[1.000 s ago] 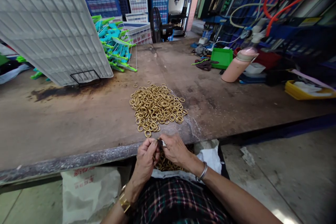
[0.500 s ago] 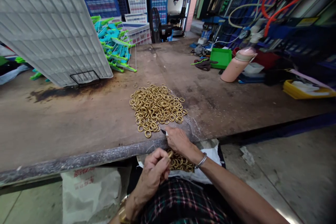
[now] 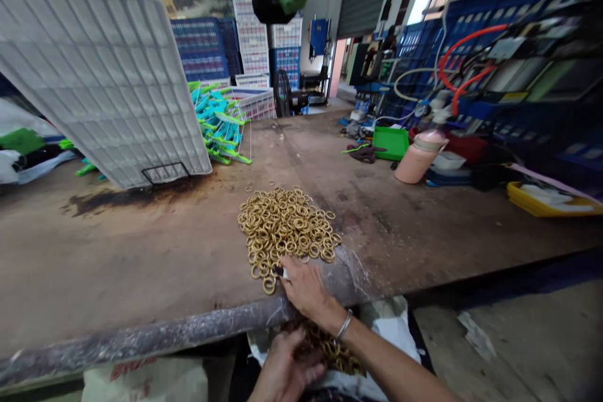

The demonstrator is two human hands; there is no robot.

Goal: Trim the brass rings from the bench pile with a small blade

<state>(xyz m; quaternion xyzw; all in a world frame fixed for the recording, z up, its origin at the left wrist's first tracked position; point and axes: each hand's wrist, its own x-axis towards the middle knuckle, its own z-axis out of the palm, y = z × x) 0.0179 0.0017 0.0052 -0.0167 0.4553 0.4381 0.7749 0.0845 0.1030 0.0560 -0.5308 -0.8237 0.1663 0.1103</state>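
A pile of brass-coloured rings (image 3: 287,223) lies on the wooden table. At its near edge, my right hand (image 3: 306,289) is closed around a small tool with a black tip (image 3: 279,271) and a bit of white; its kind is not clear. The fingertips touch the nearest rings. Lower down, my left hand (image 3: 285,364) is slightly blurred, its fingers apart and nothing visible in them. It hovers at a white bag (image 3: 398,333) on my lap, beside more brass rings (image 3: 336,352). My right forearm hides part of those rings.
A grey ribbed panel (image 3: 108,88) stands tilted at left, with green and turquoise plastic parts (image 3: 221,125) behind it. To the right are a green tray (image 3: 391,142), a pink bottle (image 3: 417,160) and a yellow tray (image 3: 541,201). Stacked crates (image 3: 198,50) fill the back.
My view has tilted up. My right hand has moved to the pile's near rings. My left hand, pinched on a ring before, has opened and dropped toward the bag.
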